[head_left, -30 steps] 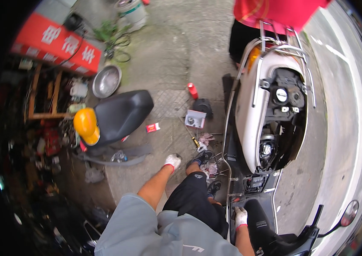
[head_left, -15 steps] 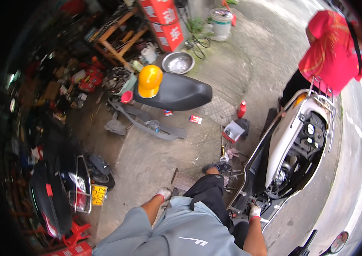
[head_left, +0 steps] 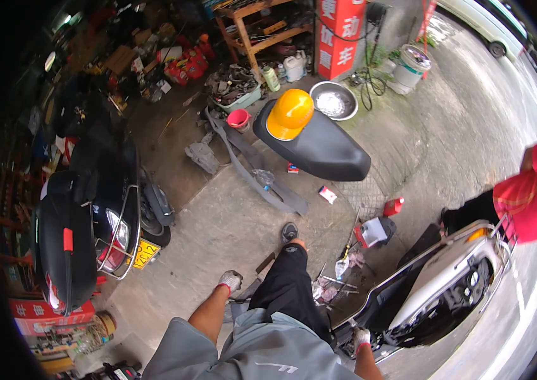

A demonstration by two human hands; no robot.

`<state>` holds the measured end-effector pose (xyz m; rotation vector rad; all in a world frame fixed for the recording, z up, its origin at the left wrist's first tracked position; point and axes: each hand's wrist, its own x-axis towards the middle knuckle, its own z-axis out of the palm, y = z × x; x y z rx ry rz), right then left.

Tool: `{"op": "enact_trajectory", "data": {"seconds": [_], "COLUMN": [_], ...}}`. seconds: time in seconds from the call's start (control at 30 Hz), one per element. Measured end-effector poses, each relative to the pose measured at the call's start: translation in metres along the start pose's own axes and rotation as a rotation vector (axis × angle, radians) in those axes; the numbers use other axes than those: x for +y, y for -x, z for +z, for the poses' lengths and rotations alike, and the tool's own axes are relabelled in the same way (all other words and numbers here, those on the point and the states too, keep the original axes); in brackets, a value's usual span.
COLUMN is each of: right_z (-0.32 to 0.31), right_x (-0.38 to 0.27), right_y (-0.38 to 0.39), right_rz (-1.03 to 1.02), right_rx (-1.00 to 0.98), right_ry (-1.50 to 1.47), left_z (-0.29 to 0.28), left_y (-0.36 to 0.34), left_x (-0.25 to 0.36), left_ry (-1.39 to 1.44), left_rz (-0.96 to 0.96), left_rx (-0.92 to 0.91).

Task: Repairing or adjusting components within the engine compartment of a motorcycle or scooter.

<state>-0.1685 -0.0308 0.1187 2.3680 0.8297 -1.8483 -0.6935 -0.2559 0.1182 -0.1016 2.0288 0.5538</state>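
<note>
My left hand (head_left: 231, 281), in a pale work glove with a red cuff, hangs beside my leg. Its fingers are curled in, and nothing shows in them. In a matching glove, my right hand (head_left: 361, 337) is down at the near end of a partly stripped white and black scooter (head_left: 430, 285). Its fingers are bent around a small pale piece by the frame, too small to name. The scooter's seat area is uncovered, showing the inner parts. Hand tools and rags (head_left: 328, 288) lie on the ground between my leg and the scooter.
A black scooter seat (head_left: 335, 152) with a yellow cap (head_left: 290, 114) lies ahead, near a metal basin (head_left: 333, 101). A grey plastic panel (head_left: 249, 168) curves beside it. Another scooter (head_left: 78, 247) stands left. A person in red (head_left: 534, 193) is behind the white scooter. A red bottle (head_left: 393, 206) lies nearby.
My view has turned left, so the seat, basin and white scooter sit farther right. One foot has stepped ahead. My right hand stays by the scooter; the person in red appears lower at the right edge.
</note>
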Motion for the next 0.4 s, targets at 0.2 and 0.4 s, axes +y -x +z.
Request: {"op": "enact_trajectory", "data": {"seconds": [0.2,0.4], "right_z": [0.015,0.156], "right_x": [-0.095,-0.354], "right_y": [-0.035,0.008], "right_rz": [0.047,-0.197], "right_rx": [-0.087,-0.171], "right_ry": [0.193,0.401], "left_z": [-0.043,-0.100], "left_y": [-0.037,-0.058], "left_x": [0.082,0.124], "left_ry": [0.157,0.351], "left_rz": [-0.044,-0.140], "left_rx": [0.004,0.011]}}
